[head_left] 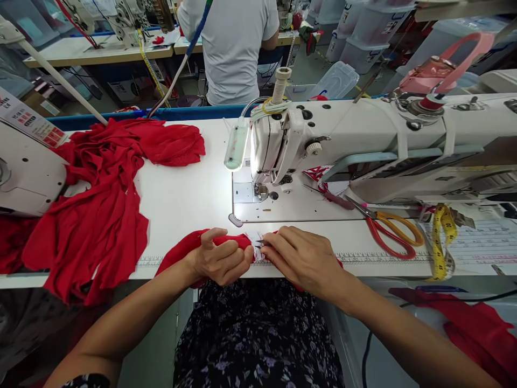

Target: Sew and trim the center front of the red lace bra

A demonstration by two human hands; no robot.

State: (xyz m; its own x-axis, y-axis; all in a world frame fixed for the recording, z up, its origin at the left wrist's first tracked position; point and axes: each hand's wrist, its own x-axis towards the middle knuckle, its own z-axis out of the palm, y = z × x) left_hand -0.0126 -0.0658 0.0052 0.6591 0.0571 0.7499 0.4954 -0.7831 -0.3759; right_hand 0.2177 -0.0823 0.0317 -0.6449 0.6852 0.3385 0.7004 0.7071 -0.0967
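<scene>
At the front edge of the sewing table, my left hand [224,256] is closed on a piece of red fabric [177,251]. Its index finger is bent upward. My right hand [301,256] is closed around a small two-pointed metal tool [259,244], most of it hidden in the palm. Those tips point left, towards the fabric's edge by my left fingers. Loose pale threads [254,237] lie between the hands. More red cloth shows under my right hand. Behind both hands stands a white sewing machine [278,143], its needle area beyond the fabric.
A heap of red fabric [100,199] hangs over the table's left front edge. On the right lie orange-and-red-handled scissors [398,231], a second dark-red-handled pair [333,198] and a yellow measuring tape [442,242]. A person in a grey shirt [234,48] sits beyond the table.
</scene>
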